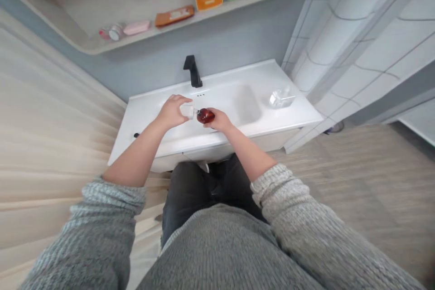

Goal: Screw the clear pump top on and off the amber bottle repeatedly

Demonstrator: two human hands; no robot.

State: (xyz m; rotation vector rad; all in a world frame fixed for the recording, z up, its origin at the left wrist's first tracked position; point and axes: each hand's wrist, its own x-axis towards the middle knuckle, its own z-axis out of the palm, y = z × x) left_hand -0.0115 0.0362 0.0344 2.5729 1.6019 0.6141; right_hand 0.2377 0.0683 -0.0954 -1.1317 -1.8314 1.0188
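Bright, soft, even indoor light; gentle shadow under the wall shelf (pixel 142 41) and inside the bowl of the white washbasin (pixel 288 115), mild sheen on its glossy top. Small highlight on the brown glass bottle (pixel 205 116), its outline and the pale cap (pixel 186 110) slightly soft. Heavy wide-angle bending toward the frame edges, tiled wall (pixel 356 45) curved, wood-look panel (pixel 50 122) streaked and smeared, compression blur throughout.
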